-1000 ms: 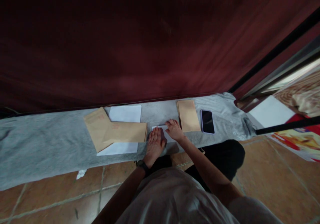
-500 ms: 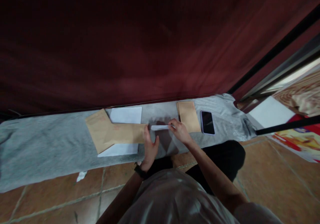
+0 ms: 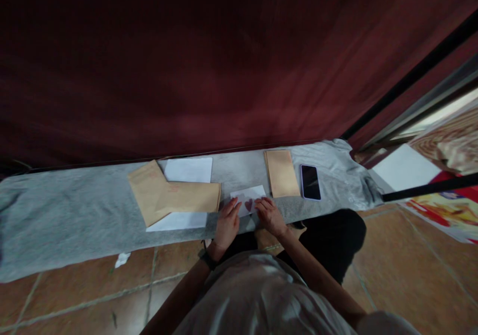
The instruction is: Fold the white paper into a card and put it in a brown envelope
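A small white card (image 3: 253,192) with a dark red heart on it is between my two hands, low over the grey cloth. My left hand (image 3: 226,224) has its bent fingers on the card's left edge. At the right edge, my right hand (image 3: 272,218) grips it with curled fingers. Just left of my left hand lies a long brown envelope (image 3: 194,197), across another brown envelope (image 3: 147,190) and white paper sheets (image 3: 190,170). A stack of brown envelopes (image 3: 283,173) rests beyond my right hand.
A phone (image 3: 310,182) with a dark screen lies right of the envelope stack. The grey cloth (image 3: 74,215) covers a narrow bench against a dark red curtain (image 3: 209,76). A black bar (image 3: 429,188) and a red printed box (image 3: 448,205) stand at the right.
The white card, earlier seen edge-on in my right hand, now faces up with its heart showing. My left hand has moved from the envelope's end onto the card.
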Demonstrator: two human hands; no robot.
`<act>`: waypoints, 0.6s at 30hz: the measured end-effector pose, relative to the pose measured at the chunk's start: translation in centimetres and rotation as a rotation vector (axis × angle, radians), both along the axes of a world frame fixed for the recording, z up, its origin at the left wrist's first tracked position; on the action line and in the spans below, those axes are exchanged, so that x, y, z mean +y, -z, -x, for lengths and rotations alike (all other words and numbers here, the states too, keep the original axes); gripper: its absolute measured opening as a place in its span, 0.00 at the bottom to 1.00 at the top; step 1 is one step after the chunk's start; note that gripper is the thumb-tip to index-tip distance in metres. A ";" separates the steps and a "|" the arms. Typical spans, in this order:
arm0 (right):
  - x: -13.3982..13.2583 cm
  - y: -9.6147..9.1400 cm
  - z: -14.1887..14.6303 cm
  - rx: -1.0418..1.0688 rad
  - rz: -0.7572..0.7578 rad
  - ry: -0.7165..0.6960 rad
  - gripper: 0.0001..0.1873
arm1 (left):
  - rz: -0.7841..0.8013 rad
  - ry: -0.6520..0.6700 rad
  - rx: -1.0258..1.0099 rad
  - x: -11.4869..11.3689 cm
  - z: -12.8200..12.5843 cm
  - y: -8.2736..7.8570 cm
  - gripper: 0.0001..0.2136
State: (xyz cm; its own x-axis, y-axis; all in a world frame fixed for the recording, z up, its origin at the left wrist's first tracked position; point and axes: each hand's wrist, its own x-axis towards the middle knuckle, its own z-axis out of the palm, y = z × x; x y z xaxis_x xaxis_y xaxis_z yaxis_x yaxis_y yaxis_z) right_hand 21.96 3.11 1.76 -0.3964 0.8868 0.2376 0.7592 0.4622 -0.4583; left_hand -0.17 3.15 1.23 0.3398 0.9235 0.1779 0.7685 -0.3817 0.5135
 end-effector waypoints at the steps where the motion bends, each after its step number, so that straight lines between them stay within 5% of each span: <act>1: -0.2 0.0 0.0 0.003 0.003 0.000 0.19 | -0.012 0.012 0.049 -0.1 -0.3 0.0 0.22; 6: -0.9 -0.6 -0.2 -0.015 0.032 -0.011 0.23 | -0.068 0.028 0.184 0.5 -0.2 -1.0 0.21; 12: -0.5 -0.8 0.2 0.011 0.016 0.024 0.18 | -0.064 -0.334 0.228 2.9 4.6 -2.7 0.18; 18: 0.5 -0.7 3.2 0.094 0.011 0.069 0.19 | 0.014 -0.319 0.422 3.0 4.6 -3.0 0.07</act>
